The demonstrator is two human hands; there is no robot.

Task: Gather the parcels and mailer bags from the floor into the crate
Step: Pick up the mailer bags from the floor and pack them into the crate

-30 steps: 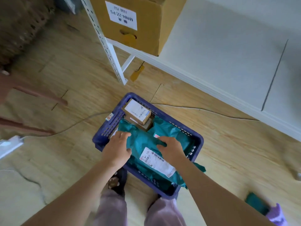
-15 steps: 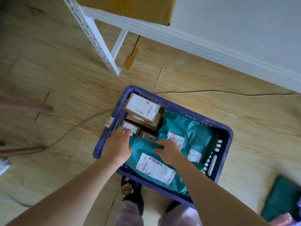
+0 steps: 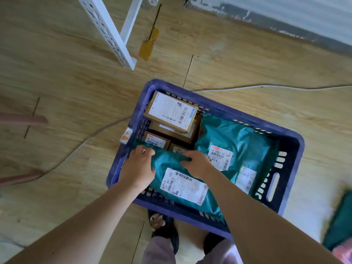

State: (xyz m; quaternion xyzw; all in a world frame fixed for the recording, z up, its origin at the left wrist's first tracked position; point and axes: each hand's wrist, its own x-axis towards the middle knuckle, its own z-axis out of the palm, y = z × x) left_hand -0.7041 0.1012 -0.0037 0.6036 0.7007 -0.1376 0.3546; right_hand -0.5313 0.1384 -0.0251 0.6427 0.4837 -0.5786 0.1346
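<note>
Wood-look floor (image 3: pixel 66 73): carries the crate, with a pale cable (image 3: pixel 266 86) running just behind it.
Blue-violet crate (image 3: pixel 296 155): slotted plastic, standing at the person's feet and well filled.
Front mailer bag (image 3: pixel 182 183): teal plastic, label up, lying inside the crate along its near wall. Its far edge is bunched where the hands meet it.
Right-hand mailer bags (image 3: pixel 228 136): teal and labelled, lying in the crate's right half, partly under one another.
Cardboard parcels (image 3: pixel 171 111): stacked in the far left corner of the crate, with smaller ones below the top box.
Loose teal bag (image 3: pixel 341 221): on the floor at the right edge of view, well apart from the crate (blurred, so its make is a guess).
Left hand (image 3: pixel 138 168): fingers curled over the front bag's far left corner, grasping it.
Right hand (image 3: pixel 198 163): pinching the same bag's far edge near the middle.
Step in hand: settling the front bag flat into the crate, judging by both grips on its far edge.
Next move: probably let go with both hands, then reach right for the loose teal bag. That means a turn away from the crate and a grasp on slack, slippery film.
</note>
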